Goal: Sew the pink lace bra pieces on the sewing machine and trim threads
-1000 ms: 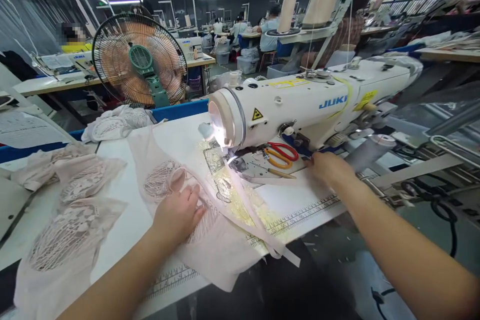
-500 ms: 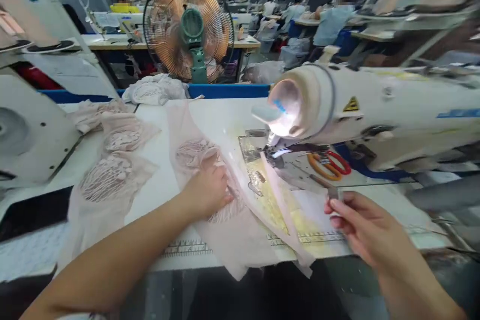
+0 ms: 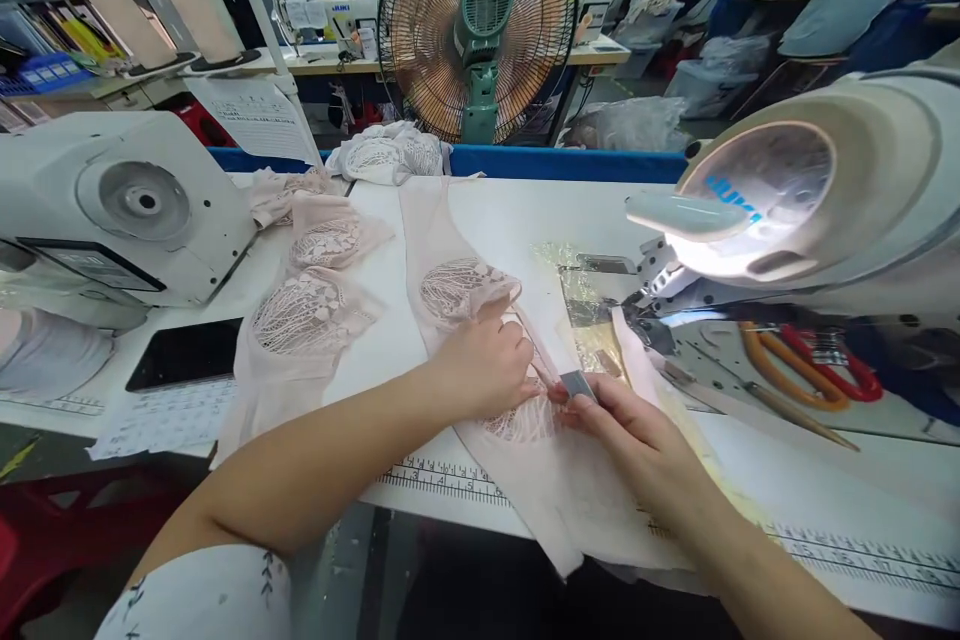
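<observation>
A pale pink bra piece with lace cups (image 3: 450, 290) lies on the white sewing table. My left hand (image 3: 484, 370) is closed on its edge near the middle, fingers pinching the cloth. My right hand (image 3: 630, 425) meets it from the right and grips a small flat grey blade-like piece (image 3: 578, 385) between thumb and fingers, right at the pinched edge. The exact kind of this piece is unclear. A narrow pink strip (image 3: 634, 350) runs down from the needle area of the sewing machine (image 3: 765, 210).
More lace pieces (image 3: 307, 310) lie to the left, near a black phone (image 3: 184, 355) on a written sheet (image 3: 165, 420). Orange- and red-handled scissors (image 3: 795, 370) and a pointed wooden-tipped tool (image 3: 802, 415) lie under the machine arm. A fan (image 3: 484, 5) stands behind the table.
My right hand has moved left with the grey piece, from the table's right side to the bra piece beside my left hand. The view has turned right-to-left, so things sit further right.
</observation>
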Demonstrator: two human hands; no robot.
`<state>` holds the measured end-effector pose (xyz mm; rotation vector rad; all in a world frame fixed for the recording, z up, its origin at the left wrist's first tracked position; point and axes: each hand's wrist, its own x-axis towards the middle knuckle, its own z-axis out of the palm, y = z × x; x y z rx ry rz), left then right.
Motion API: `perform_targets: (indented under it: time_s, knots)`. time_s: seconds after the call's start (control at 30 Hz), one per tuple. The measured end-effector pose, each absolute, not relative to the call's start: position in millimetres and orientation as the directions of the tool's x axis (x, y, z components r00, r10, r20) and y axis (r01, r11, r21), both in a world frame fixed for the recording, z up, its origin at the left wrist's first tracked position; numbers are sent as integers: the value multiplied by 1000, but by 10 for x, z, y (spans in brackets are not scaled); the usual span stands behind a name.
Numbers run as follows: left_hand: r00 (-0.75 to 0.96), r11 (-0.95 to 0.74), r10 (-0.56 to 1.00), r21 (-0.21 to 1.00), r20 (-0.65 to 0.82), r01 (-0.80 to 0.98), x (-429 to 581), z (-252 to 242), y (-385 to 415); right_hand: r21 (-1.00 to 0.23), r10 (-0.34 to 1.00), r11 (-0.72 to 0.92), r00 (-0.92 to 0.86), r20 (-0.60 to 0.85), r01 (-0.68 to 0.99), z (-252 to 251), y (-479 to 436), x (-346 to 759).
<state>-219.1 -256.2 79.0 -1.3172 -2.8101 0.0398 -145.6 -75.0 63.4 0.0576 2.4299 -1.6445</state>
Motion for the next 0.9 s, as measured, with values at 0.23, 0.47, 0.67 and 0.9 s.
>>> perform_targets:
  time_s: [0.23,0.47,0.67,0.9]
  knots:
    - [-622,624,774,-23,-118,781,-2269,815,-2548,-808,-64,580,-984,-169,101,711,-701,-1742]
    - [-615,635,764,55,-196,771,-2329,935,-2582,-253,-106,958,-988,111,-131,738,-838,-2092]
    - [-609,634,766,87,-203,768,-2355,918,-2590,-145,-129,980,-990,50,-135,699,-992,-2145]
    - [-615,645,757,103,-221,757,-2350,935,-2578,-63,-139,988,-990,-24,-137,714,-1052,-2184]
